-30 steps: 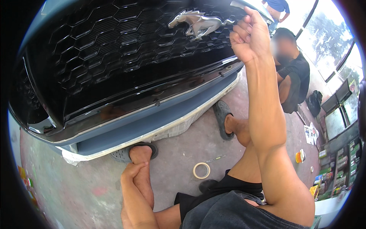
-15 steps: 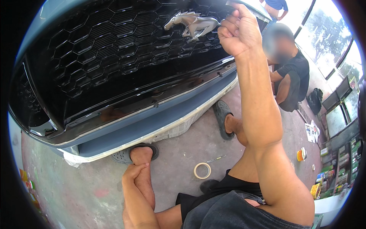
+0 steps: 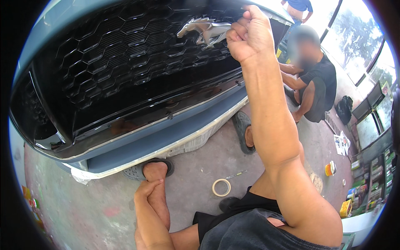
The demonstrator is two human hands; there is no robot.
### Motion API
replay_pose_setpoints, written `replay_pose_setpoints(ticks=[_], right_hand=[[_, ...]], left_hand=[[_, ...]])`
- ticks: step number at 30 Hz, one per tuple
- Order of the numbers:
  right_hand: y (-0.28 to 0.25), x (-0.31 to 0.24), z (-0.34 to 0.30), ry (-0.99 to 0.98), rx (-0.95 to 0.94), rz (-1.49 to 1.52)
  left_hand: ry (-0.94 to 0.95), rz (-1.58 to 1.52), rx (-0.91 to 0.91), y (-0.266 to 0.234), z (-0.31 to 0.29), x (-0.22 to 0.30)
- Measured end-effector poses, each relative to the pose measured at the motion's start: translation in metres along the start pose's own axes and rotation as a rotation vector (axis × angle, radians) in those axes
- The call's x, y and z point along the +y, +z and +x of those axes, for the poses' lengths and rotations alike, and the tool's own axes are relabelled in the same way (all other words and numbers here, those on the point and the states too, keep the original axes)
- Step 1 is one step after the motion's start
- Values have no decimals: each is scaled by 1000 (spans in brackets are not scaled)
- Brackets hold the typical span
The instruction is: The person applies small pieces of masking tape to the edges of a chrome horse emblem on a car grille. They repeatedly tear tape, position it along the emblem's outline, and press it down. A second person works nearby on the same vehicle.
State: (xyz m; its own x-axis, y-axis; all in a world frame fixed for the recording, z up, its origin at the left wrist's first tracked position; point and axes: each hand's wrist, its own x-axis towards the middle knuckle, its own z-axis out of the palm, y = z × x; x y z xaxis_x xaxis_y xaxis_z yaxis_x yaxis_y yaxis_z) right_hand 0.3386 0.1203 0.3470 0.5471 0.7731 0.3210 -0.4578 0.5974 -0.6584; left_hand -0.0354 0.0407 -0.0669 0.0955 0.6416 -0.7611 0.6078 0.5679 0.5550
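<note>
My right hand (image 3: pixel 252 36) is raised against the upper right of the car's black honeycomb grille (image 3: pixel 112 62). Its fingers are curled into a pinch near the upper rim, and what lies at their tips is too hidden to make out. It covers the tail end of a silver horse emblem (image 3: pixel 204 31) on the grille. Down low, my left hand (image 3: pixel 146 188) is wrapped round my left ankle (image 3: pixel 156 175), just above a grey clog (image 3: pixel 135 171). Masking tape and paper (image 3: pixel 196 142) line the bumper's lower edge.
A tape roll (image 3: pixel 221 187) and a slim pen-like item (image 3: pixel 236 174) lie on the concrete floor between my feet. At the right a co-worker (image 3: pixel 321 79) squats by the car; another person (image 3: pixel 298 8) stands behind. Shelves (image 3: pixel 373 179) line the far right.
My right hand has moved left along the top of the grille, now overlapping the emblem's tail end. More of the squatting co-worker's arms shows. My left hand stays on the ankle.
</note>
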Motion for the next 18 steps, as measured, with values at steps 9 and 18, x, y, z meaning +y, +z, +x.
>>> replay_pose_setpoints(ticks=[9,18], right_hand=[[6,-5,-61,148,-296,-398],[-107,-71,-34,505,-1070,-1352]], left_hand=[[69,-31,-38,0,23,-14],[33,82,104,11,-23,25]])
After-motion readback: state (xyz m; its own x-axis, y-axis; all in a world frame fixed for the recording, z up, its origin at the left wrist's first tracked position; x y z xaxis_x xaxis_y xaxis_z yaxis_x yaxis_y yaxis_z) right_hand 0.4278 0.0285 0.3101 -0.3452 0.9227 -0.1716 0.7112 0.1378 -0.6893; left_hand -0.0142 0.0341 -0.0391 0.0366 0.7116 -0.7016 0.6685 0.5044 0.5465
